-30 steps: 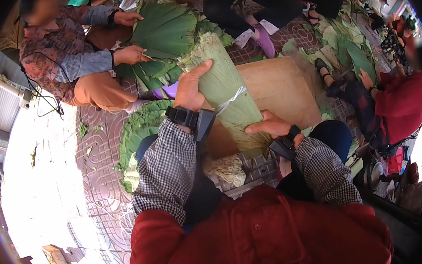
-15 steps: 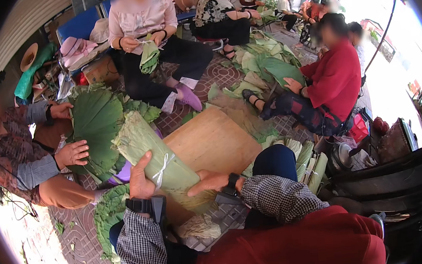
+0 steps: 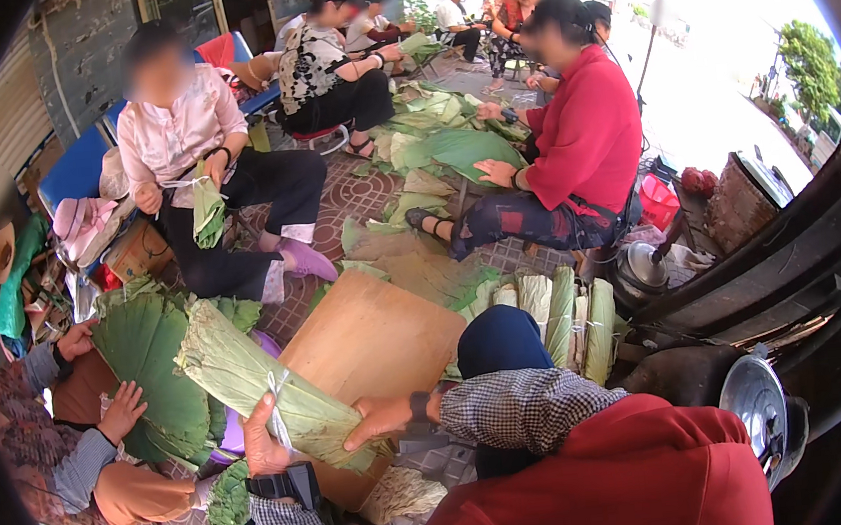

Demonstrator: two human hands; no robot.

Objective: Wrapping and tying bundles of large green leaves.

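Observation:
A rolled bundle of dried green leaves (image 3: 251, 377) with a white string tie (image 3: 275, 405) slants above a wooden board (image 3: 386, 321). My left hand (image 3: 265, 441) is closed on its near side beside the tie, thumb up, with part of its fingers hidden beneath. At the bundle's lower right end, my right hand (image 3: 380, 418) grips with the thumb along the leaves. To the left, a co-worker's hands (image 3: 122, 413) rest on a broad dark green leaf (image 3: 144, 362).
Several tied leaf bundles (image 3: 566, 320) lie right of my knee. A pale crumpled leaf bunch (image 3: 401, 494) lies below the board. Metal pot lids (image 3: 753, 398) stand at the right. Seated people surround a leaf pile (image 3: 427, 112); a person in red (image 3: 590, 138) holds a large leaf.
The view has swung right, so the surroundings appear farther left, and more pots show at the right. Both hands keep hold of the leaf bundle, which stays over the board's near-left side.

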